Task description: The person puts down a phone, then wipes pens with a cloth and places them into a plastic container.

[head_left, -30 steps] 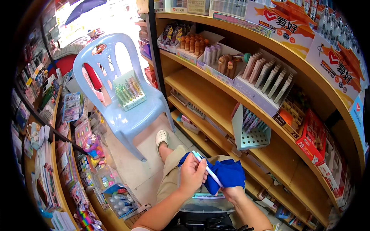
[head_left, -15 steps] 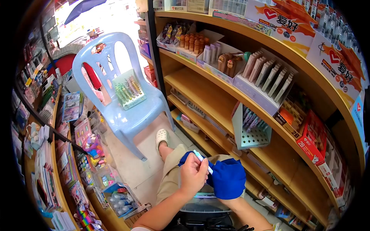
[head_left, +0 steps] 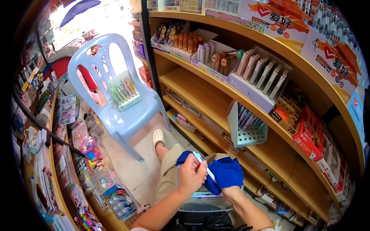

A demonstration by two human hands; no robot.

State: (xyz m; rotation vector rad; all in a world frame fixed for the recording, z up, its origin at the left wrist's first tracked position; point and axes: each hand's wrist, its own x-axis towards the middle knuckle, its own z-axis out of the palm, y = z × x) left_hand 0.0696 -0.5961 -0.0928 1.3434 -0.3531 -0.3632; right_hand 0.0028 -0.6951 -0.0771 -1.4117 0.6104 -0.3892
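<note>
Left hand (head_left: 192, 173) pinched pale pen (head_left: 211, 174), lower end against blue cloth (head_left: 228, 172) at three o'clock. Right hand (head_left: 231, 192), four o'clock, partly under cloth; couldn't tell its grip. More barrel showed than half-second earlier. Blue chair (head_left: 133, 117) stood at ten o'clock.

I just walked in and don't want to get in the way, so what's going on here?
A person's left hand holds a pale pen at a slant. The right hand is mostly hidden by a bunched blue cloth right beside the pen. Below the hands is a clear bin with slim items inside. Ahead, an open box sits on a blue chair.
</note>
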